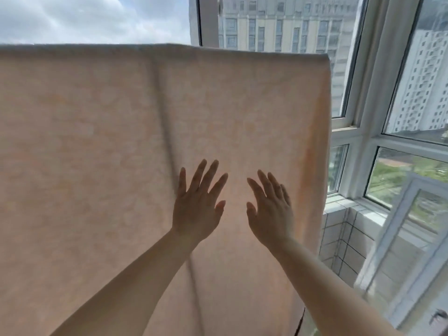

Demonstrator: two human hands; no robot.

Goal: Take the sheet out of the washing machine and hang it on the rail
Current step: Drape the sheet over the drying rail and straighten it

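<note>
No text, label, brand, number or sign can be read anywhere in this view.

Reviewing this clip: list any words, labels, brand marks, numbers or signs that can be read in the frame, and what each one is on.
None: no readable text appears anywhere in the view.
The sheet shows only a faint pattern, with no label or tag in sight.
The buildings beyond the window bear no sign that can be made out.
The left hand and right hand carry nothing written.

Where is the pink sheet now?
The sheet hangs across the left and middle of the head view, before the window, with both open hands against it.
</note>
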